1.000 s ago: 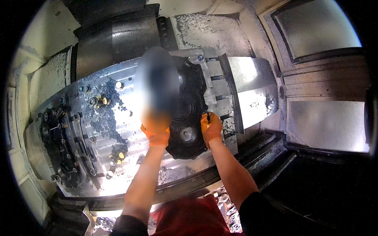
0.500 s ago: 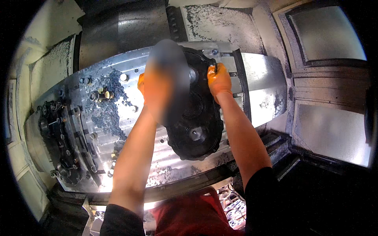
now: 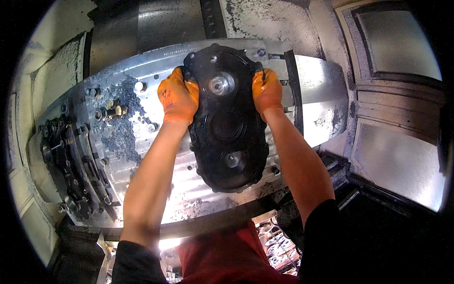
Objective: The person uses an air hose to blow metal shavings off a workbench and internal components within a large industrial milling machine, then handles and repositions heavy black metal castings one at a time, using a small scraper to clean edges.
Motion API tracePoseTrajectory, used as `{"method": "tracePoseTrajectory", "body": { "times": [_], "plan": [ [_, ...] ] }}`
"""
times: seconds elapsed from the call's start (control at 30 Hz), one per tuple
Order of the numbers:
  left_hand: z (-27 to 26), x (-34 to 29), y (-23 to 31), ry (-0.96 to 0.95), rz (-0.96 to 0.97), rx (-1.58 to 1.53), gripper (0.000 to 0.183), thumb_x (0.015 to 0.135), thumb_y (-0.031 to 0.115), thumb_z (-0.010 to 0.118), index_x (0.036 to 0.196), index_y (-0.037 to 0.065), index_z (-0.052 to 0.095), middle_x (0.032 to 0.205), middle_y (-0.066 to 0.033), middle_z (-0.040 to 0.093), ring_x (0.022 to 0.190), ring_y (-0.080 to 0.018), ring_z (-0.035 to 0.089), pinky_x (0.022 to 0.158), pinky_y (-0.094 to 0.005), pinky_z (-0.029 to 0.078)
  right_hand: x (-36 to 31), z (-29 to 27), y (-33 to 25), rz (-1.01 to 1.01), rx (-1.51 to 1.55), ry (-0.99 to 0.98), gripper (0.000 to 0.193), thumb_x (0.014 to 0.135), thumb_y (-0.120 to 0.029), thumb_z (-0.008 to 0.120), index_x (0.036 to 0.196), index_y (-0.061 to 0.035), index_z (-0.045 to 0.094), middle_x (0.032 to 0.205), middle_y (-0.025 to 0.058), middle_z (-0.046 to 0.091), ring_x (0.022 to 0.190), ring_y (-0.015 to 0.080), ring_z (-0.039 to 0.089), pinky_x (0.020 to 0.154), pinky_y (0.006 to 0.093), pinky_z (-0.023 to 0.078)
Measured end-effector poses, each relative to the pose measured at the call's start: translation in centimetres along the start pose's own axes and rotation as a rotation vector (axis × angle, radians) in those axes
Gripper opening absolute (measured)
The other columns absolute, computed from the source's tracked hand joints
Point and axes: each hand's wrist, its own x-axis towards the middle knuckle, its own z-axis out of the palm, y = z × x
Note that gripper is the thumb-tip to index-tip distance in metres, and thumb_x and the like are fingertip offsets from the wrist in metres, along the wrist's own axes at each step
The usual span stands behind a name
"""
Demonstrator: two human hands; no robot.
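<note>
A black, elongated cast cover with a scalloped rim and round bosses lies over the metal fixture plate; whether it rests on the plate or hangs just above it I cannot tell. My left hand, in an orange glove, grips its upper left edge with curled fingers. Opposite it, my right hand, gloved the same way, is closed round the upper right edge. The fingertips of both hands are partly hidden behind the rim.
At the plate's left end a second black casting sits among clamps. Brass-coloured fittings and several bolts stand on the plate, with dark metal chips around them. Machine walls with a panel enclose the space.
Both hands keep hold of the cover. The whole view has shifted slightly. A blurred patch that covered my left hand and the cover's upper left is gone, so both show plainly.
</note>
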Motion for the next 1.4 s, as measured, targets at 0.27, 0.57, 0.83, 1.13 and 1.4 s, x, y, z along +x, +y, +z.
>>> {"method": "tracePoseTrajectory", "body": {
  "times": [0.27, 0.57, 0.83, 1.13, 1.4],
  "plan": [
    [0.4, 0.2, 0.5, -0.046, -0.067, 0.128, 0.024, 0.078, 0.018, 0.059, 0.094, -0.001, 0.060, 0.088, -0.0221, 0.065, 0.089, -0.0411, 0.062, 0.079, -0.0485, 0.048, 1.4, -1.8, -2.7, 0.068, -0.154, -0.141, 0.029, 0.092, -0.030, 0.056, 0.101, -0.0024, 0.060, 0.098, 0.0260, 0.064, 0.095, 0.0464, 0.062, 0.080, 0.0495, 0.050],
    [-1.4, 0.4, 2.9, 0.118, 0.183, 0.302, 0.043, 0.075, 0.028, 0.065, 0.106, 0.001, 0.054, 0.099, -0.0186, 0.056, 0.098, -0.0369, 0.053, 0.090, -0.0470, 0.041, 5.3, -4.7, -9.5, -0.494, -0.405, 0.424, 0.064, 0.095, -0.041, 0.046, 0.132, 0.0111, 0.043, 0.135, 0.0308, 0.046, 0.125, 0.0482, 0.041, 0.106, 0.0567, 0.030],
    [0.3, 0.5, 2.2, -0.079, 0.046, 0.241, 0.046, 0.079, 0.031, 0.064, 0.115, 0.003, 0.054, 0.113, -0.0184, 0.059, 0.113, -0.0378, 0.053, 0.098, -0.0479, 0.041, 2.9, -0.6, -5.3, -0.192, -0.405, -0.194, 0.063, 0.093, -0.048, 0.044, 0.140, -0.0059, 0.045, 0.141, 0.0203, 0.046, 0.132, 0.0390, 0.040, 0.112, 0.0515, 0.027],
    [1.1, 0.6, 0.3, 0.031, -0.046, 0.079, 0.028, 0.084, 0.021, 0.055, 0.101, -0.001, 0.061, 0.090, -0.0263, 0.066, 0.093, -0.0436, 0.062, 0.084, -0.0476, 0.049, 2.7, -0.8, -1.0, -0.052, -0.233, -0.062, 0.032, 0.091, -0.034, 0.058, 0.099, -0.0038, 0.066, 0.091, 0.0223, 0.067, 0.091, 0.0445, 0.061, 0.088, 0.0545, 0.044],
    [0.8, 1.1, -0.1, -0.001, -0.012, 0.054, 0.029, 0.084, 0.017, 0.052, 0.100, -0.005, 0.060, 0.088, -0.0266, 0.065, 0.089, -0.0453, 0.062, 0.081, -0.0493, 0.048, 2.9, -0.5, -1.5, -0.039, -0.333, -0.073, 0.031, 0.093, -0.034, 0.055, 0.102, -0.0048, 0.063, 0.090, 0.0242, 0.067, 0.089, 0.0452, 0.063, 0.079, 0.0531, 0.048]
  ]
}}
